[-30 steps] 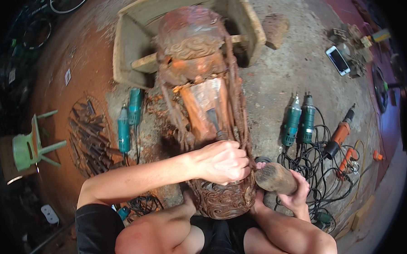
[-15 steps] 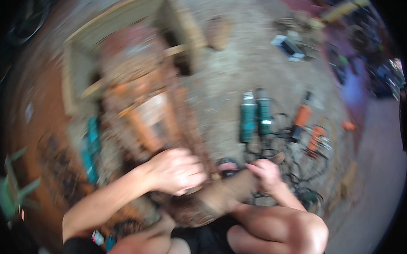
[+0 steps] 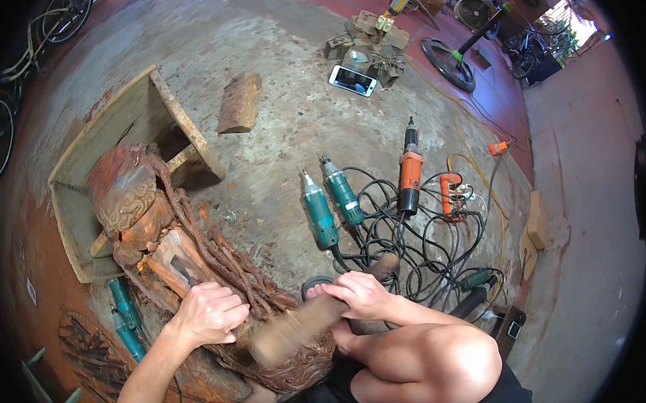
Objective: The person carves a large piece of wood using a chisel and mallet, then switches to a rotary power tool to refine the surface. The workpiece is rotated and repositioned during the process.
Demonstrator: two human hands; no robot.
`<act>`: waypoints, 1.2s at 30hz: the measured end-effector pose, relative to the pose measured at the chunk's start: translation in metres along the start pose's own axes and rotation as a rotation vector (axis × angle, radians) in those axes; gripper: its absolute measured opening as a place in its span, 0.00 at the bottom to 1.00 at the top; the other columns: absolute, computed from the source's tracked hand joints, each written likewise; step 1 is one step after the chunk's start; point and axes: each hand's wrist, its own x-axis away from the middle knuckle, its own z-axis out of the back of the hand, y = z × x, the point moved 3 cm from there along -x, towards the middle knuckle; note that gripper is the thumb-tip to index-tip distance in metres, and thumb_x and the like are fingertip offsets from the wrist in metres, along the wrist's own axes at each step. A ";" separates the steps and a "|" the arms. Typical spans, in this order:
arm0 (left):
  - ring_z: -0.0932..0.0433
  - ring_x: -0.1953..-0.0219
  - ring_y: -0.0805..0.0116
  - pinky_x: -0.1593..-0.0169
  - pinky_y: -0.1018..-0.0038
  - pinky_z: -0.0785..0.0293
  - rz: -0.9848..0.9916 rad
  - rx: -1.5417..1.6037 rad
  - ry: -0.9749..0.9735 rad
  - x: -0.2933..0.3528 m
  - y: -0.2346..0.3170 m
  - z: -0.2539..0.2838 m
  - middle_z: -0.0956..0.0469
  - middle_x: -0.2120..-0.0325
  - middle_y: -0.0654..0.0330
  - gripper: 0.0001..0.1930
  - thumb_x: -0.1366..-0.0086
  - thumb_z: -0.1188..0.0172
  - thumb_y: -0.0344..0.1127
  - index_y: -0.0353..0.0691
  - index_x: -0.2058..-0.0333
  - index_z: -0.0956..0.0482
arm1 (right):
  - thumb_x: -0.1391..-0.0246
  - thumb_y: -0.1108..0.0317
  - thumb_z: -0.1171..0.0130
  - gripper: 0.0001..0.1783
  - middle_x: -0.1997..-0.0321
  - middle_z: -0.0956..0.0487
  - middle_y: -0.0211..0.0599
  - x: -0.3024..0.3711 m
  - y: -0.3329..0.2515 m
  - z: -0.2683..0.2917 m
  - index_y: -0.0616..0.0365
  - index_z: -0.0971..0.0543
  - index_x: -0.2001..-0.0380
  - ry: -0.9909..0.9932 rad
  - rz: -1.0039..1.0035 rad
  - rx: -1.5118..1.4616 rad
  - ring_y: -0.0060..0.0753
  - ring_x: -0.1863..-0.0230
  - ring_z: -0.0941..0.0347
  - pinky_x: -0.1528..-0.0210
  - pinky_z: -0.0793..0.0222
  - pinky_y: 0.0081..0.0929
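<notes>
A large carved wooden piece (image 3: 130, 203) with swirling relief and rope-like strands lies in front of me, its far end resting against a wooden box-like stand. My left hand (image 3: 211, 313) is closed around a chisel (image 3: 185, 271). The chisel's metal blade rests on the pale, freshly cut recess in the wood, and its handle is mostly hidden in the fist. My right hand (image 3: 357, 295) grips a wooden mallet (image 3: 296, 331). Its thick, motion-blurred end is close to the left fist, over the carving's near end, but I cannot tell whether they touch.
Two green power tools (image 3: 320, 214) and an orange one (image 3: 410, 174) lie on the right among tangled black cables (image 3: 382, 231). A phone (image 3: 352, 80) leans beyond them. The stand (image 3: 74, 205) is far left, near a wood block (image 3: 240, 103). More green tools (image 3: 127, 329) lie left.
My view has turned toward the right and steadied. The mallet's thick end has come nearer my left fist, and the chisel blade now shows on the wood.
</notes>
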 end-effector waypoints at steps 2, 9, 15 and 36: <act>0.27 0.78 0.68 0.74 0.70 0.31 0.024 -0.004 0.013 -0.001 -0.005 0.004 0.31 0.83 0.67 0.14 0.64 0.31 0.34 0.45 0.80 0.29 | 0.66 0.61 0.24 0.43 0.59 0.21 0.42 0.000 0.007 0.000 0.58 0.27 0.43 -0.063 -0.129 0.041 0.46 0.66 0.22 0.63 0.25 0.40; 0.39 0.87 0.68 0.80 0.71 0.43 0.120 -0.121 0.276 0.018 0.026 0.030 0.40 0.89 0.66 0.19 0.53 0.34 0.25 0.45 0.87 0.39 | 0.51 0.59 0.25 0.32 0.65 0.16 0.38 0.034 0.020 -0.036 0.63 0.28 0.48 0.002 -0.631 -0.380 0.35 0.65 0.18 0.58 0.23 0.32; 0.40 0.85 0.73 0.78 0.73 0.44 0.581 -0.344 0.696 0.081 -0.009 0.077 0.37 0.88 0.63 0.17 0.42 0.38 0.25 0.43 0.86 0.34 | 0.54 0.46 0.26 0.48 0.56 0.17 0.61 0.079 0.035 -0.088 0.65 0.33 0.38 -0.210 -1.119 -0.560 0.55 0.54 0.17 0.50 0.23 0.42; 0.42 0.30 0.48 0.36 0.54 0.32 2.272 -0.257 -0.449 0.499 -0.026 -0.052 0.40 0.31 0.53 0.36 0.34 0.41 0.22 0.53 0.30 0.41 | 0.54 0.51 0.27 0.47 0.53 0.18 0.62 0.073 0.047 -0.091 0.62 0.35 0.36 -0.298 -1.198 -0.468 0.59 0.50 0.19 0.46 0.26 0.44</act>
